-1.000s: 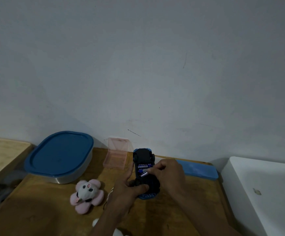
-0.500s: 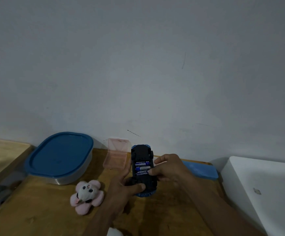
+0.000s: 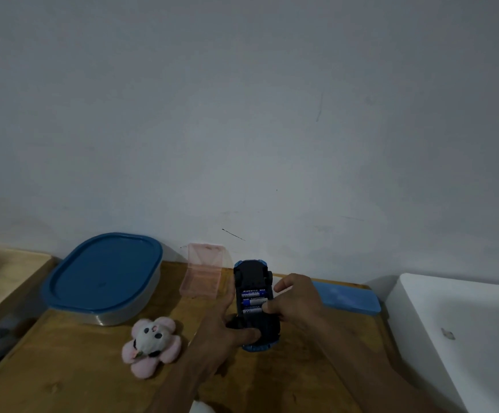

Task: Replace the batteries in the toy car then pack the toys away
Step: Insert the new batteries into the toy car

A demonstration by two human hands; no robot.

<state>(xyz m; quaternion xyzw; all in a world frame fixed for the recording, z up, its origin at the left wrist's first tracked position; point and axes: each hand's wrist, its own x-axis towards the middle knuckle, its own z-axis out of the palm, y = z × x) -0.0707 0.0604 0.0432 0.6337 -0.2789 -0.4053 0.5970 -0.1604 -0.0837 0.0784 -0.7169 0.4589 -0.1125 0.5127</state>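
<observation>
The blue toy car (image 3: 251, 275) lies upside down on the wooden table (image 3: 63, 377), its black underside up. Three blue batteries (image 3: 252, 301) sit side by side in its open compartment. My left hand (image 3: 227, 332) grips the car's near end, thumb across it. My right hand (image 3: 296, 302) rests on the car's right side, thumb and fingertips touching the batteries. A pink and white plush toy (image 3: 153, 344) lies to the left of my left hand.
A container with a blue lid (image 3: 102, 275) stands at the back left. An open pink plastic case (image 3: 203, 272) leans near the wall. A flat blue box (image 3: 346, 299) lies behind my right hand. A white surface (image 3: 465, 329) borders the table's right side.
My right hand has slid from over the battery compartment to the car's right side, uncovering the batteries. My left hand keeps its hold on the car.
</observation>
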